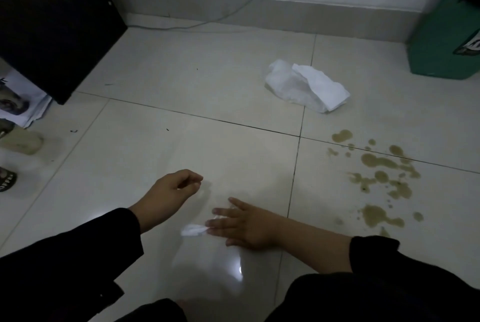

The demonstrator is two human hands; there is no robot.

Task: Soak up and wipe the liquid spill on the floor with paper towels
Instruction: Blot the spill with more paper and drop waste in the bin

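My right hand (241, 225) lay flat on the floor (155, 140), fingers straight by a white scrap (192, 230); my left hand (171, 189) hung loosely curled, empty. The spill (381, 179) sat untouched; towels (306, 85) lay beyond, to fetch next.

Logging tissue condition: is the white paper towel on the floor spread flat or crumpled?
Crumpled. The white paper towel lies bunched with raised folds and a turned-up edge, apart from the brown spill.

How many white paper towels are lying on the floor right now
2: a crumpled white paper towel bundle near the green box, and a small white scrap at the right hand fingertips.
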